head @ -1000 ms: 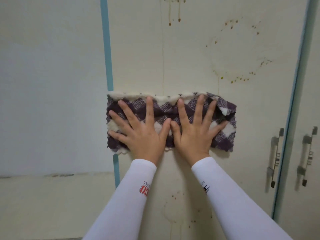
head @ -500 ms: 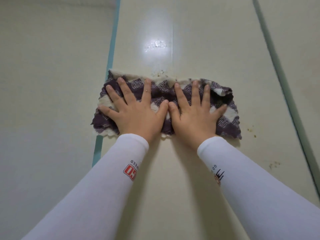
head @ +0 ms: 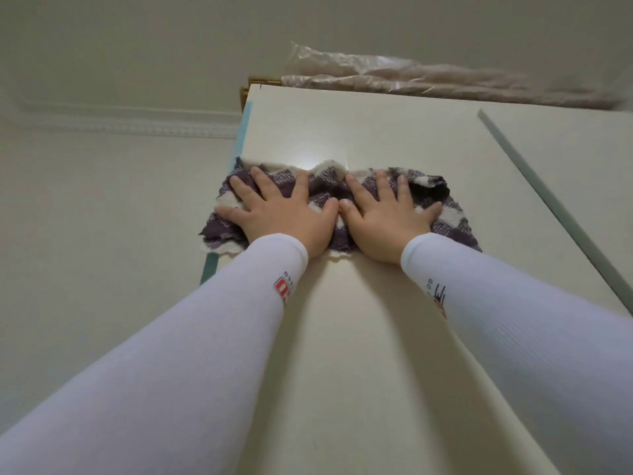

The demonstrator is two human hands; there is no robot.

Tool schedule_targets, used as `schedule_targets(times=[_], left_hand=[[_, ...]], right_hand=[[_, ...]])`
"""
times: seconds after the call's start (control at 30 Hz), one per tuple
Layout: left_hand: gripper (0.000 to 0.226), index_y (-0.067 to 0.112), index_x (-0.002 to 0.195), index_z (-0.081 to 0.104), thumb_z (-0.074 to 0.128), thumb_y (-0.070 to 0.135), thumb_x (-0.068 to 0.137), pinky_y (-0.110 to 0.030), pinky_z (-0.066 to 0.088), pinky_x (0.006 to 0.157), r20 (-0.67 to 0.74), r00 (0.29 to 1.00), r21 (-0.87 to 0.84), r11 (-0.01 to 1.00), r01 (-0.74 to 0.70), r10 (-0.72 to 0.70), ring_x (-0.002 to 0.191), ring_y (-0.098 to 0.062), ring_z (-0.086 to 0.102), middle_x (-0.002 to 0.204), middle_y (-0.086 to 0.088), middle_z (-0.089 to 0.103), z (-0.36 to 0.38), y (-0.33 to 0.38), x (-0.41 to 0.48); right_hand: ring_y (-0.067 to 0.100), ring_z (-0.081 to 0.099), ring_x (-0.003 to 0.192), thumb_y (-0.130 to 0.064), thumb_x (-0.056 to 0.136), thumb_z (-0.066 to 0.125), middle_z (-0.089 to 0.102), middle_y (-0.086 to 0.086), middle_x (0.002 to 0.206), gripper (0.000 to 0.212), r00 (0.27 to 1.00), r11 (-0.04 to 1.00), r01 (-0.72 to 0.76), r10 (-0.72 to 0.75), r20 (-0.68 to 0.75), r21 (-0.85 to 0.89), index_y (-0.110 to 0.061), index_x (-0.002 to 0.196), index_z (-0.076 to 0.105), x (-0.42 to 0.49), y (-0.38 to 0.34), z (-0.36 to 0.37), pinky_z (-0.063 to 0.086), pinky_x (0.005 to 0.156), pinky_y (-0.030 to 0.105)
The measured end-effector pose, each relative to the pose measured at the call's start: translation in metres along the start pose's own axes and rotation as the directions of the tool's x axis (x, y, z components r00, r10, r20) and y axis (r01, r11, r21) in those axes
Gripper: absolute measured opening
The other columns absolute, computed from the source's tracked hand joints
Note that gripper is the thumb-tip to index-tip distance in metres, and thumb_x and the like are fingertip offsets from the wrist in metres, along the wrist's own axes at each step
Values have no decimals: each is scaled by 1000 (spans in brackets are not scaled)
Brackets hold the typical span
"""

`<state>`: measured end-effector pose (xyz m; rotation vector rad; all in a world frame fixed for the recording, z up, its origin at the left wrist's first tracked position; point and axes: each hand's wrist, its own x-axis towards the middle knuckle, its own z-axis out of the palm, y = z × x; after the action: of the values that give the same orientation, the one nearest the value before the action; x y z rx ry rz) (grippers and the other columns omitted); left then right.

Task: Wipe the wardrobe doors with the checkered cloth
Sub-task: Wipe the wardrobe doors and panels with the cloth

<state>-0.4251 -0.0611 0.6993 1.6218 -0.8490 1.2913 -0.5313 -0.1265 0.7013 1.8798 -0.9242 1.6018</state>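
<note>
A purple-and-white checkered cloth [head: 454,219] lies folded into a wide band high on the cream wardrobe door [head: 359,132], near its top edge. My left hand [head: 284,214] presses flat on the cloth's left half with fingers spread. My right hand [head: 383,217] presses flat on the right half, thumb beside the left thumb. Both hands pin the cloth against the door. The cloth's left end overlaps the door's blue edge strip [head: 244,132]. White sleeves cover both forearms.
A second wardrobe door [head: 575,156] lies to the right beyond a grey-green seam strip [head: 534,176]. A plastic-wrapped bundle [head: 428,80] rests on top of the wardrobe. A pale wall [head: 102,207] with a ceiling moulding [head: 120,126] is at left.
Both hands have slid the cloth up the door from mid-height past the brown stains to near the top edge. The view has tilted upward, and the handles have left the frame.
</note>
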Motion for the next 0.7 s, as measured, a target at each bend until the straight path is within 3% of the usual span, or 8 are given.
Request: schedule_targets(times=[0.2, 0.43, 0.57, 0.7], left_hand=[[70, 45, 143, 8, 19, 74, 80, -66, 6, 104, 18, 999, -4, 999, -35, 35, 139, -44, -11, 155, -16, -8, -11, 0, 36], [71, 42, 143, 9, 21, 72, 80, -65, 10, 103, -11, 1000, -22, 1000, -4, 4, 138, -47, -9, 155, -18, -7, -9, -7, 9], [79, 29, 147, 3, 20, 71, 81, -67, 9, 102, -27, 998, 3, 998, 60, -60, 137, -49, -8, 154, -23, -6, 1, -12, -37], [87, 11, 147, 0, 21, 67, 84, -61, -1, 108, -59, 998, 24, 999, 35, -33, 139, -43, -9, 153, -25, -4, 8, -21, -61]], right_hand=[[27, -21, 142, -57, 93, 12, -16, -6, 157, 53, 999, 999, -34, 34, -1, 2, -49, 144, -2, 30, -10, -9, -5, 100, 75], [31, -15, 143, -59, 93, 12, -10, -14, 157, 55, 999, 999, 26, -24, 46, -34, -48, 144, -3, 8, -7, -10, 0, 101, 76], [30, -12, 144, -57, 94, 11, -8, -12, 157, 53, 998, 996, 67, -66, 18, -52, -49, 144, -4, -36, -4, 4, -1, 101, 75], [27, -10, 144, -51, 96, 12, -9, -12, 157, 50, 986, 983, 169, -170, 2, -73, -49, 144, -5, -61, -2, 11, -5, 103, 71]])
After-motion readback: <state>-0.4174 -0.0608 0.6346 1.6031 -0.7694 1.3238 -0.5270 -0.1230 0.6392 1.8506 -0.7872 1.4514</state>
